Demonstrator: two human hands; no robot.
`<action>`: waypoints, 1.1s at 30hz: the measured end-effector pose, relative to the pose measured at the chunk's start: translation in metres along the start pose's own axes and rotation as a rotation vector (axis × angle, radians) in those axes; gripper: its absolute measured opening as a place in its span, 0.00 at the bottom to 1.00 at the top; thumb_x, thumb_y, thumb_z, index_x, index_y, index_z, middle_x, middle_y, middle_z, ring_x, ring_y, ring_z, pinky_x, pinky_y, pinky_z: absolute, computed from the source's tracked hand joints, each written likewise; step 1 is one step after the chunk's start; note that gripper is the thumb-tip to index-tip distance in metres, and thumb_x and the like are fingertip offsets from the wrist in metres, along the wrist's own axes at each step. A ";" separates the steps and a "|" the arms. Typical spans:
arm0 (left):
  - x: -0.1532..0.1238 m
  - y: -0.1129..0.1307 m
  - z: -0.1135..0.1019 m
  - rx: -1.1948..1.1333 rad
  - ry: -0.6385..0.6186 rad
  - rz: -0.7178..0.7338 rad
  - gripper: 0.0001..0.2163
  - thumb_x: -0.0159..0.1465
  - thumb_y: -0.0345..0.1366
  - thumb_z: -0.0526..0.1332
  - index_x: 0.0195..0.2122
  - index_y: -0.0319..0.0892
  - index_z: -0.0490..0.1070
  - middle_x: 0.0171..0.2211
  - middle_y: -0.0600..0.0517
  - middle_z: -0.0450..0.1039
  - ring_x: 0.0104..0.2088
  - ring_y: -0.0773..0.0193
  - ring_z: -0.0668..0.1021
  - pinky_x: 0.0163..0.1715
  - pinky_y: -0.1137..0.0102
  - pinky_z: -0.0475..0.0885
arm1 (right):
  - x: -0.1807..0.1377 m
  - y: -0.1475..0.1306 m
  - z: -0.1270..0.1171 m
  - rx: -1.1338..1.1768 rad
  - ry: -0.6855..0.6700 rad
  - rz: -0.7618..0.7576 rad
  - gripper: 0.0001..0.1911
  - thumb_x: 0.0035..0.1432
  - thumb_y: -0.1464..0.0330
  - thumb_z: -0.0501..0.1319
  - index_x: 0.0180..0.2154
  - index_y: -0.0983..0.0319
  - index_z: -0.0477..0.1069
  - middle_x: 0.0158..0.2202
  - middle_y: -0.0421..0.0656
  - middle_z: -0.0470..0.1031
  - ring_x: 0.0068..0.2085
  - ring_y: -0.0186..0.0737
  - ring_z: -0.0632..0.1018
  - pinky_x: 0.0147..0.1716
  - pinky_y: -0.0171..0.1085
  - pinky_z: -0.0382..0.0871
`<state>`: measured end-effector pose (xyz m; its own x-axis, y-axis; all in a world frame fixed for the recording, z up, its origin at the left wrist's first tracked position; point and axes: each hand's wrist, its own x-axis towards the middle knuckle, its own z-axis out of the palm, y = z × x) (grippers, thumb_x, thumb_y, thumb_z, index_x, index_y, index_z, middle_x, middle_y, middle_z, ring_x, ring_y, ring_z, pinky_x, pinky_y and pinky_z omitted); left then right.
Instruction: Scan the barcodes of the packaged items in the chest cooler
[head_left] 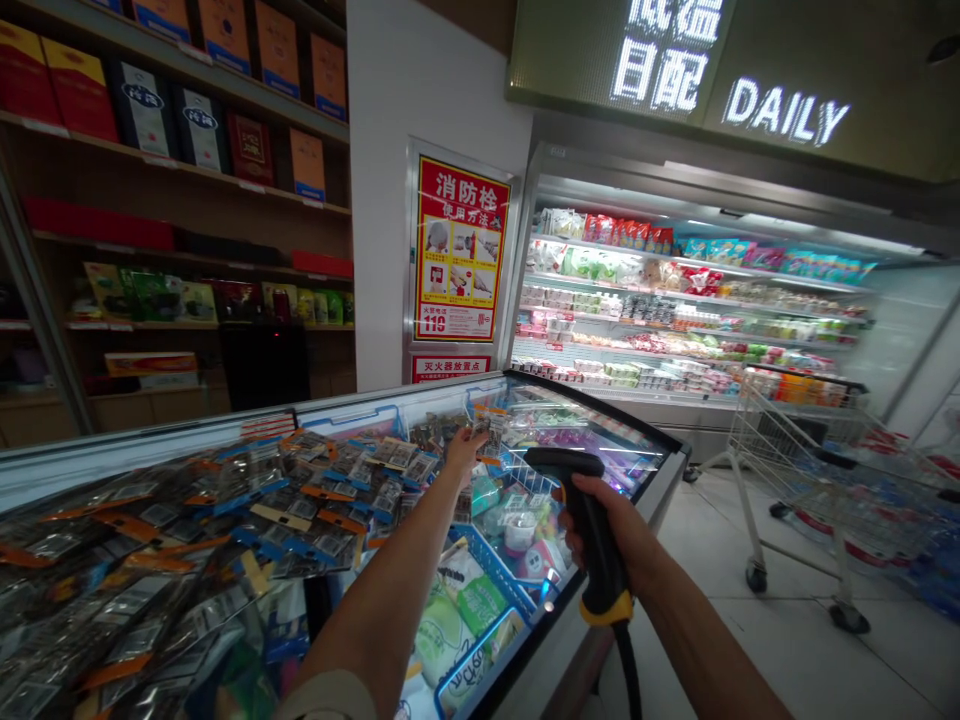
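My right hand (pixel 619 530) is wrapped round the grip of a black and yellow barcode scanner (pixel 596 560), its cable hanging down. The scanner's head points left, towards my other hand. Stretched forward over the freezer's glass top, my left hand (pixel 463 450) pinches a small clear packet (pixel 489 432) with an orange edge and a pale label. Many similar flat packets (pixel 337 490) with orange, blue or tan headers lie heaped on the left side. What is inside the packets is too small to make out.
Below my arms, the chest freezer (pixel 637 430) holds blue baskets (pixel 487 560) with bagged frozen goods. A shopping cart (pixel 795 470) stands on the tiled floor at right. Behind are a lit refrigerated display (pixel 675 310), a fire-hydrant sign (pixel 461 250) and shelves of boxes (pixel 202 130).
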<state>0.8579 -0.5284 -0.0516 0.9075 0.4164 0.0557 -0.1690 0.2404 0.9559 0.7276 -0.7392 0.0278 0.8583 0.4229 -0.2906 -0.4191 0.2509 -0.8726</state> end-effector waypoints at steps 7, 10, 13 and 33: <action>-0.001 -0.001 0.002 -0.006 0.012 -0.007 0.08 0.47 0.34 0.61 0.28 0.40 0.63 0.28 0.53 0.69 0.26 0.71 0.71 0.23 0.76 0.60 | -0.001 0.006 0.003 -0.013 0.007 -0.011 0.11 0.51 0.62 0.54 0.25 0.63 0.64 0.14 0.36 0.64 0.12 0.30 0.65 0.09 0.29 0.57; 0.000 0.001 -0.003 0.079 0.036 0.006 0.09 0.48 0.35 0.61 0.29 0.40 0.63 0.29 0.52 0.70 0.27 0.69 0.71 0.23 0.75 0.61 | 0.003 0.007 0.002 -0.008 0.021 -0.012 0.11 0.51 0.62 0.54 0.25 0.63 0.64 0.14 0.36 0.65 0.12 0.30 0.66 0.09 0.29 0.57; 0.001 0.010 -0.018 0.271 0.124 0.066 0.10 0.48 0.35 0.61 0.32 0.40 0.64 0.31 0.50 0.70 0.29 0.65 0.72 0.25 0.73 0.63 | 0.011 0.007 -0.003 -0.017 0.057 -0.046 0.10 0.50 0.63 0.55 0.25 0.64 0.65 0.14 0.37 0.65 0.13 0.29 0.66 0.09 0.28 0.57; -0.055 0.069 -0.085 1.402 0.302 0.308 0.15 0.54 0.32 0.55 0.43 0.38 0.67 0.45 0.42 0.67 0.49 0.51 0.65 0.47 0.58 0.57 | 0.040 0.013 -0.028 -0.029 0.268 -0.222 0.09 0.45 0.63 0.60 0.26 0.63 0.65 0.15 0.38 0.67 0.15 0.33 0.69 0.12 0.31 0.61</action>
<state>0.7638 -0.4602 -0.0135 0.7626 0.4987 0.4121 0.3270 -0.8468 0.4196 0.7645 -0.7430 -0.0061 0.9764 0.1162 -0.1818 -0.2081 0.2847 -0.9358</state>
